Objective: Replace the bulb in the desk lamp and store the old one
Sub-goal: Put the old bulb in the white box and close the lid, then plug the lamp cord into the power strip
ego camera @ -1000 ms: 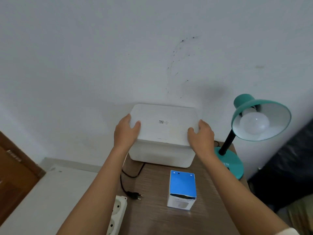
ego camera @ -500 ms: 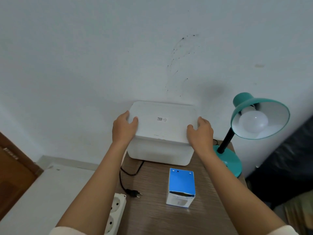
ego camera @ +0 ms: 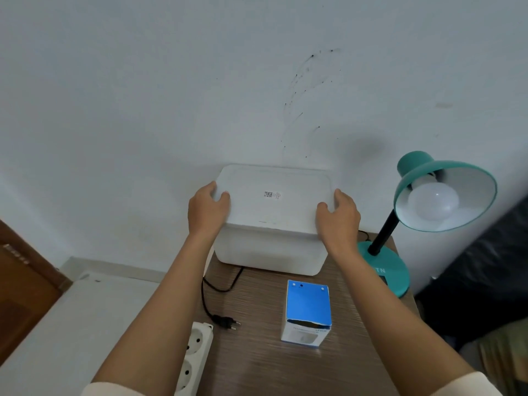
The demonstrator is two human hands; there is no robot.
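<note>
A white storage box [ego camera: 268, 252] stands at the back of the wooden table against the wall, with its white lid [ego camera: 274, 201] on top. My left hand [ego camera: 207, 208] grips the lid's left edge and my right hand [ego camera: 338, 214] grips its right edge. The teal desk lamp [ego camera: 445, 190] stands at the right with a white bulb [ego camera: 433, 201] in its shade. A blue and white bulb carton [ego camera: 308, 311] stands on the table in front of the storage box.
The lamp's black cord and unplugged plug [ego camera: 227, 322] lie on the wooden table [ego camera: 257, 361] near a white power strip [ego camera: 195, 358] at its left edge. A white wall [ego camera: 200, 95] is behind. A dark cloth [ego camera: 485, 270] lies at the right, a brown door [ego camera: 25, 284] at the left.
Both hands stay on the lid's two ends, with the fingers shifted slightly along its edges. The view has tilted a little; the box, carton and lamp have not moved.
</note>
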